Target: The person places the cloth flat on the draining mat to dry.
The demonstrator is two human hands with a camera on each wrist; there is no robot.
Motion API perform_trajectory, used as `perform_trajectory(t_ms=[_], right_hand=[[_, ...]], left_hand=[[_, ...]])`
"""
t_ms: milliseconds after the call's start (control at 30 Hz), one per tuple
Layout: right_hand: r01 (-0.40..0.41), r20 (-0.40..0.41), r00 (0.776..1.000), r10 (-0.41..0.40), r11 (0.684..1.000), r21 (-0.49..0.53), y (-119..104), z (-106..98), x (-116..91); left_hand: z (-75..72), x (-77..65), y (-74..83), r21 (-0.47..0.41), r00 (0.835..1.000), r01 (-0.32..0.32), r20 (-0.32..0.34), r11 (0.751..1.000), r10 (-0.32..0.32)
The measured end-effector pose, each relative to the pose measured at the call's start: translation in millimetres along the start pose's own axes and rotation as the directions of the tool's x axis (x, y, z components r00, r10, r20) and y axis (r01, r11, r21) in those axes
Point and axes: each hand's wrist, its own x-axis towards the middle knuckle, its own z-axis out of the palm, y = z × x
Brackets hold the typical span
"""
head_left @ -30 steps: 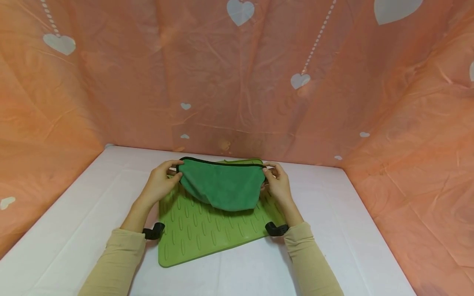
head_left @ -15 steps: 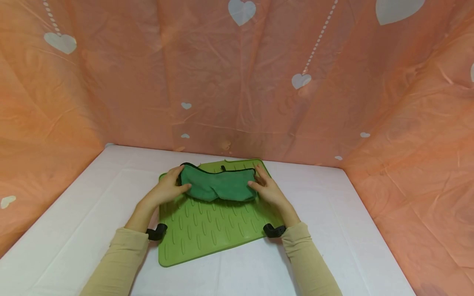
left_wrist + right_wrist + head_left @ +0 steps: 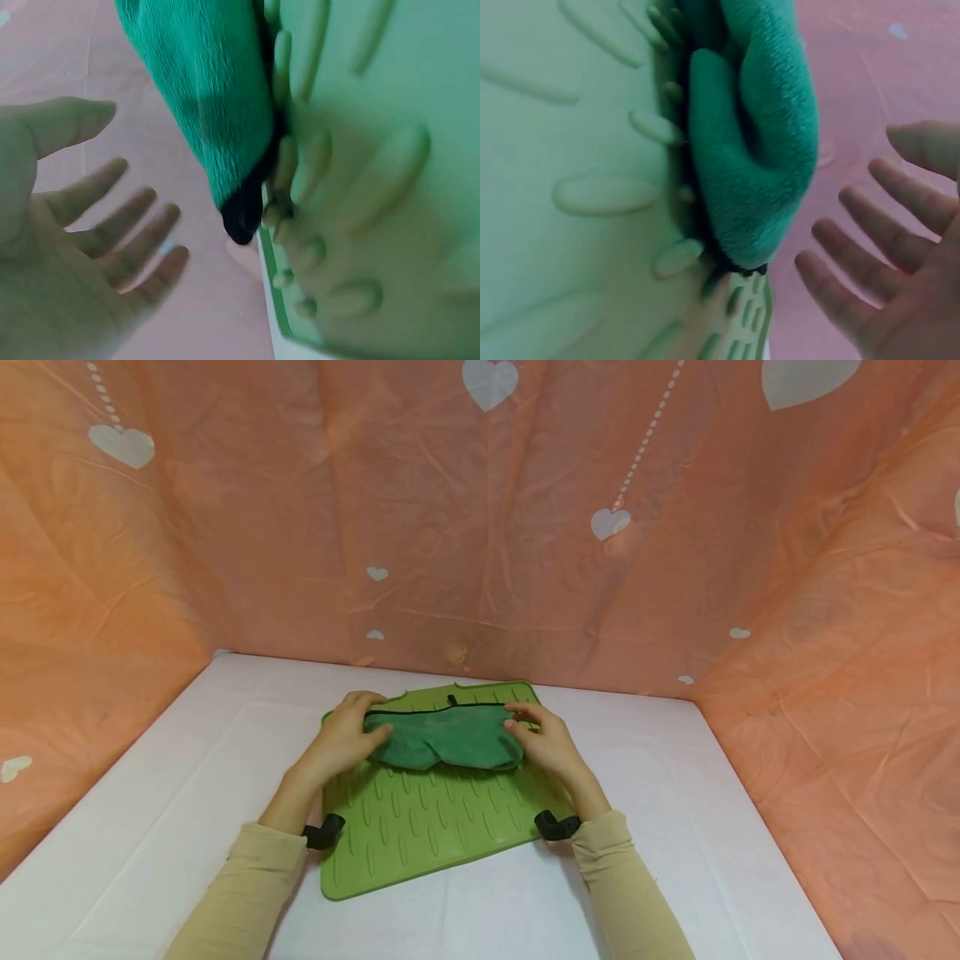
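A green fuzzy cloth [image 3: 442, 739] with a black edge lies bunched in a folded strip on a light green ridged mat [image 3: 420, 827]. At its left end is my left hand [image 3: 341, 739], fingers spread; the left wrist view shows this hand [image 3: 82, 217] apart from the cloth [image 3: 210, 90]. My right hand [image 3: 551, 743] is at the other end, its fingers extended. In the right wrist view, a gap lies between the right hand [image 3: 900, 247] and the rounded fold of the cloth [image 3: 772, 172]. Neither hand holds anything.
The mat sits at a slant on a white-covered table [image 3: 675, 827]. Orange curtains with white hearts [image 3: 480, 568] rise behind and along both sides. A black bracket is on each wrist, the left bracket [image 3: 325, 832] and the right bracket [image 3: 557, 825].
One second ago both hands pinched the cloth's upper corners and held it up. It came down onto the mat in a folded strip, and the hands let go.
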Motion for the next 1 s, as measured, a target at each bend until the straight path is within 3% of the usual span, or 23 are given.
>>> perform_trajectory(t_ms=[133, 233, 467, 767, 1000], right_hand=[[0.035, 0.002, 0.999, -0.035, 0.999, -0.024, -4, 0, -1], [0.044, 0.048, 0.998, -0.042, 0.998, -0.039, -7, 0, -3], [0.128, 0.238, 0.966, -0.104, 0.988, -0.086, -8, 1, -5], [0.222, 0.304, 0.940, -0.156, 0.955, -0.195, -2, 6, -3], [0.254, 0.331, 0.927, -0.175, 0.944, -0.211, 2, 7, -4]], left_hand=[[9.0, 0.1, 7.9, -0.043, 0.998, -0.059, -0.036, 0.997, 0.057], [16.0, -0.6, 10.9, -0.044, 0.994, -0.107, -0.032, 0.993, 0.105], [26.5, -2.0, 13.4, -0.005, 0.981, -0.177, 0.083, 0.984, 0.177], [32.2, -1.5, 12.7, 0.092, 0.975, -0.155, 0.178, 0.984, 0.137], [32.0, -2.5, 11.9, 0.149, 0.971, -0.139, 0.213, 0.979, 0.105]])
